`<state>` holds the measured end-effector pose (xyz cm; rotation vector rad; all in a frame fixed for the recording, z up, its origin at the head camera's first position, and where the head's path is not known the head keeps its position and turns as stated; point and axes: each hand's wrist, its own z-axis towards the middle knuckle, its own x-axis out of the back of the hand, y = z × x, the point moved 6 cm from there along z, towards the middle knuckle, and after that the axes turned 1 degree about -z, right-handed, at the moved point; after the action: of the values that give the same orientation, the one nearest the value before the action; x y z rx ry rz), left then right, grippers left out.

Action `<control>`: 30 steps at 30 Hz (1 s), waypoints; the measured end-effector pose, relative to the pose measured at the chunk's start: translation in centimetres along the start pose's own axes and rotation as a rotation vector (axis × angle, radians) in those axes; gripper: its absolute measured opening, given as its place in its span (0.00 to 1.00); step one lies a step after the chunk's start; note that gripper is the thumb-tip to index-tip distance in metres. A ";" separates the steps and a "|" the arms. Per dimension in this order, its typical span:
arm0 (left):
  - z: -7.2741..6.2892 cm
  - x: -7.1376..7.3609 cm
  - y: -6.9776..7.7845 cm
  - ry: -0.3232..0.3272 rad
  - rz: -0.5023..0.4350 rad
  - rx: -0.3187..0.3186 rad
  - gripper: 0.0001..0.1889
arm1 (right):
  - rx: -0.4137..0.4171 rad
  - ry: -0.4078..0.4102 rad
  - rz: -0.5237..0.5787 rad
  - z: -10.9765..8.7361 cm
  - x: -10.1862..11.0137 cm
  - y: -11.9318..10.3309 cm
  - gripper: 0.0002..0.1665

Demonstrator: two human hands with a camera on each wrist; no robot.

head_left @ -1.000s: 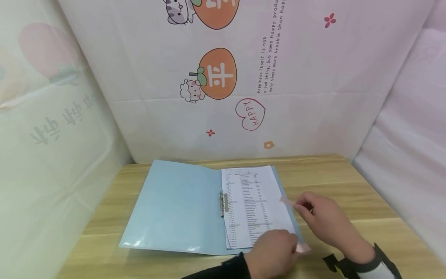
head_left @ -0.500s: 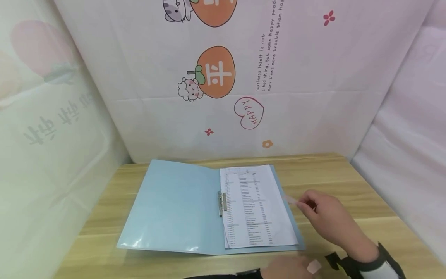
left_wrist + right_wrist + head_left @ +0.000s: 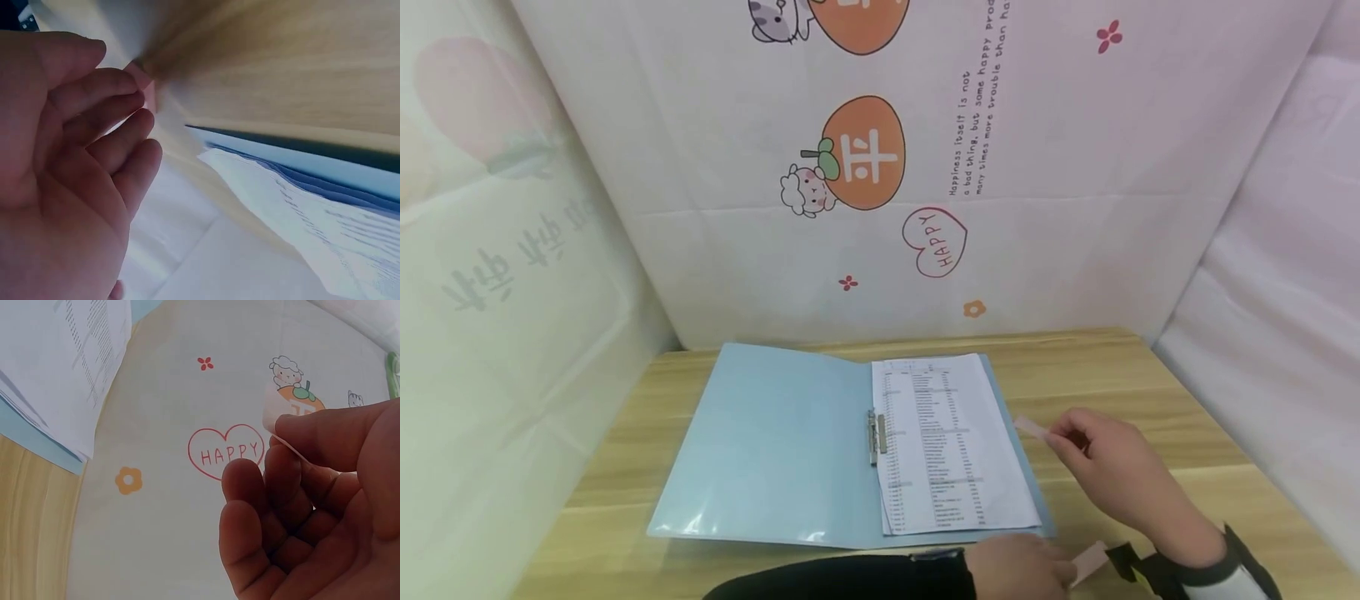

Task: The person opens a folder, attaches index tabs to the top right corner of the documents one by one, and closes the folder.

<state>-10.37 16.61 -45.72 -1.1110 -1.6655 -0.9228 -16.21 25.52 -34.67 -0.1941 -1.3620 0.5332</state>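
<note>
A light-blue clip folder (image 3: 767, 450) lies spread open on the table, with a stack of printed sheets (image 3: 958, 450) on its right side beside the metal clip (image 3: 877, 435). My right hand (image 3: 1108, 467) pinches a small pink paper strip (image 3: 1031, 427) between thumb and index finger, just off the folder's right edge. In the right wrist view the strip (image 3: 272, 412) looks thin and pale. Below the folder's lower right corner, my left hand (image 3: 1018, 567) holds a second pink paper strip (image 3: 1088, 563) at its fingertips. The left wrist view shows that strip (image 3: 147, 86) partly behind the fingers.
The wooden table (image 3: 1157, 400) is enclosed by a printed white cloth (image 3: 1060, 250) at the back and by cloth sides left and right. The folder's left cover (image 3: 700, 492) reaches toward the table's left part.
My left hand has drawn back from the sheets' lower right corner toward the table's front, taking its pink strip along. My right hand has shifted slightly right, its strip now off the folder edge.
</note>
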 end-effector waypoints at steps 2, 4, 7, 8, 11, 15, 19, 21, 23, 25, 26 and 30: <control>1.1 0.5 -0.3 0.011 0.011 0.003 0.12 | 0.003 0.004 -0.006 0.0 0.1 0.0 0.04; 2.3 0.9 -1.0 0.012 -0.010 0.097 0.14 | 0.003 0.007 -0.011 0.1 0.4 0.0 0.03; 4.0 1.4 -1.9 0.048 0.004 0.177 0.19 | -0.004 0.010 -0.010 0.0 0.7 0.0 0.03; 4.6 1.5 -2.2 0.057 0.004 0.202 0.19 | -0.008 0.012 -0.011 0.0 0.7 0.1 0.03; 6.0 1.9 -3.2 0.088 0.008 0.249 0.15 | -0.010 0.012 -0.007 -0.2 0.8 0.1 0.03; 7.0 2.4 -4.2 0.106 0.015 0.304 0.09 | -0.017 0.006 -0.013 -0.1 0.7 0.3 0.04; 7.7 2.5 -4.9 0.054 0.055 0.339 0.07 | -0.034 -0.002 -0.012 0.1 0.5 0.5 0.04; 7.8 2.6 -5.2 0.037 0.056 0.357 0.06 | -0.039 -0.002 -0.006 0.0 0.4 0.5 0.04; 8.0 2.7 -5.5 0.026 0.034 0.377 0.05 | -0.042 -0.002 -0.002 0.0 0.4 0.5 0.05; 8.1 2.7 -5.8 0.015 0.037 0.376 0.05 | -0.045 -0.004 0.005 0.0 0.3 0.5 0.05; 8.1 2.8 -5.9 0.013 0.041 0.370 0.04 | -0.047 -0.006 0.003 0.1 0.3 0.5 0.06; 8.1 2.8 -6.2 0.006 0.055 0.353 0.05 | -0.054 -0.018 0.008 0.2 0.2 0.6 0.06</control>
<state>-19.00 22.80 -46.20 -0.9066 -1.7038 -0.5666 -16.49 26.14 -34.75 -0.2389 -1.3945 0.5061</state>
